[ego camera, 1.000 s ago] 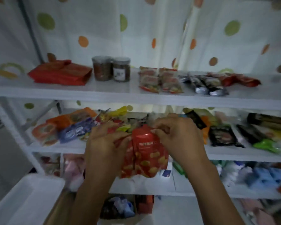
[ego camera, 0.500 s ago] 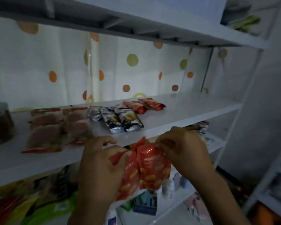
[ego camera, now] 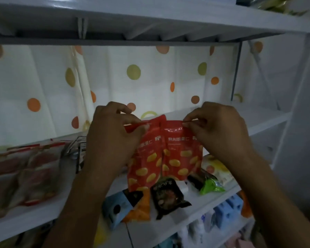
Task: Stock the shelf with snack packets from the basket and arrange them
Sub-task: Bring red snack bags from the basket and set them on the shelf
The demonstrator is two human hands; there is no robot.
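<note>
Two red snack packets with yellow nut pictures hang side by side in front of the white shelf. My left hand pinches the top edge of the left packet, and my right hand pinches the top corner of the right one. Both packets dangle upright at about the level of the shelf's front edge. The basket is not in view.
Pink-red packets lie on the same shelf at the left, silver-black ones half hidden behind my left hand. Lower shelves hold black, green, orange and blue packs. A dotted curtain backs the rack; another shelf board runs overhead.
My view has tilted up and turned right along the rack. Both hands have risen with the red packets to the height of the shelf's front edge, now spread apart at the packets' tops.
</note>
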